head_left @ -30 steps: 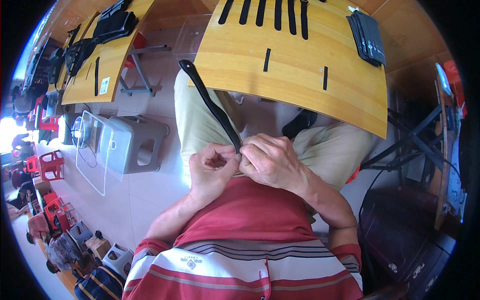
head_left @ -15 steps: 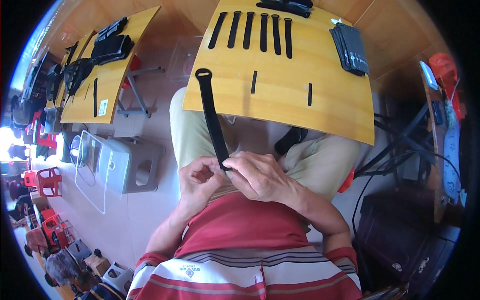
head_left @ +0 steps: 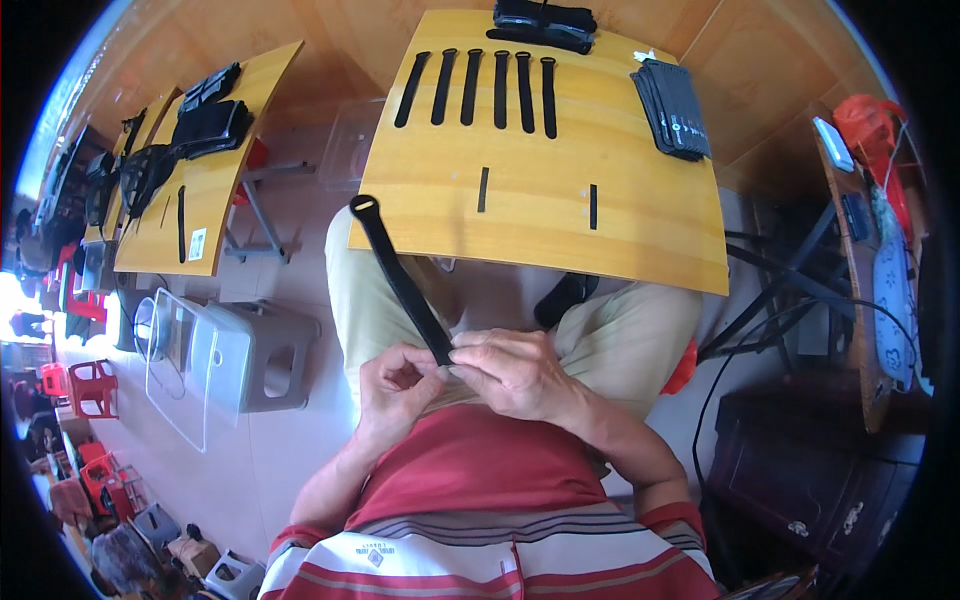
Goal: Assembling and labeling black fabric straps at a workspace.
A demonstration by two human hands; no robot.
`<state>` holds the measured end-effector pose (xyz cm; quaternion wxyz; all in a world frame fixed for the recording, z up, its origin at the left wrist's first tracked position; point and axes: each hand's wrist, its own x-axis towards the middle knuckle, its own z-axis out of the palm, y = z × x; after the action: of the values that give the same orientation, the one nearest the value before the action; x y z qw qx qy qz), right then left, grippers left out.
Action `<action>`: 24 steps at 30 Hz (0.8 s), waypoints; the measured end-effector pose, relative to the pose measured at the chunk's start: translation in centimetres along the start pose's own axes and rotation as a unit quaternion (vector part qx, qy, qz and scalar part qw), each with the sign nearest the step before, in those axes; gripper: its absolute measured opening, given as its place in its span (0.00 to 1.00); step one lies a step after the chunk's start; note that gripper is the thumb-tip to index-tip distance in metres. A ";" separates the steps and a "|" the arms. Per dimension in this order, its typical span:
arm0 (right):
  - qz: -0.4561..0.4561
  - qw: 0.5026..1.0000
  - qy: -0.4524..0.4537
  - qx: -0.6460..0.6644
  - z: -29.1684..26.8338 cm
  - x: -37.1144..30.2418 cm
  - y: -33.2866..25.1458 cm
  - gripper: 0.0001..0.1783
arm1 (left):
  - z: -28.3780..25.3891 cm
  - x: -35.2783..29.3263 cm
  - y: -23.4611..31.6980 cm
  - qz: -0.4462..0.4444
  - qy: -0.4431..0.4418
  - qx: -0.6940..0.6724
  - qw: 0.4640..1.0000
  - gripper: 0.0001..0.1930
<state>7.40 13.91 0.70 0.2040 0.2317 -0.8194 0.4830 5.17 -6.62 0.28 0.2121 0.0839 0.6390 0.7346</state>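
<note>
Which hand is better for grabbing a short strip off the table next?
Probably the right hand: it's closer to both short strips than the left hand, though both hold a strap.

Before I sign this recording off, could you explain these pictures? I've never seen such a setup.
There is no machine here, only a person's bare left hand and right hand. The view comes from a wide fisheye camera worn on the head, looking down, so straight edges bend near the rim. Both hands pinch the near end of a long, flat black strap; its slotted end points away. In front, a yellow wooden table carries six black straps in a row, two short dark strips, a stack of flat dark grey pieces on the right, and black bundled items at the far edge.
</note>
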 end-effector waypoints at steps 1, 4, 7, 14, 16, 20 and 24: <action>-0.039 0.997 0.035 -0.054 0.2 0.0 -0.1 0.14 | 0.1 0.1 -0.1 0.004 0.017 0.006 1.000 0.07; -0.090 0.987 0.020 -0.134 0.3 -0.1 -0.6 0.14 | 0.1 0.1 -0.2 0.016 0.027 -0.005 1.000 0.07; -0.100 0.985 0.015 -0.142 0.3 -0.3 -0.1 0.14 | 0.2 0.0 0.0 -0.008 0.007 0.008 1.000 0.07; -0.089 0.989 -0.008 -0.120 -2.7 1.8 0.1 0.12 | -0.7 -0.2 2.4 -0.048 -0.056 0.094 0.993 0.06; -0.069 0.994 0.003 -0.086 -3.0 1.9 0.1 0.13 | -1.0 -0.5 2.3 -0.082 -0.082 0.035 0.993 0.07; -0.079 0.995 0.038 -0.036 -0.8 1.1 0.2 0.12 | -0.8 -0.2 1.7 -0.074 -0.106 -0.043 0.991 0.11; -0.048 0.998 0.035 -0.022 0.3 0.3 -1.0 0.21 | -1.1 0.0 0.5 -0.022 -0.126 -0.061 0.990 0.13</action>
<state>7.66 13.18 1.46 0.2611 0.2494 -0.8097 0.4626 4.63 -7.69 0.61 0.3118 0.1482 0.5629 0.7510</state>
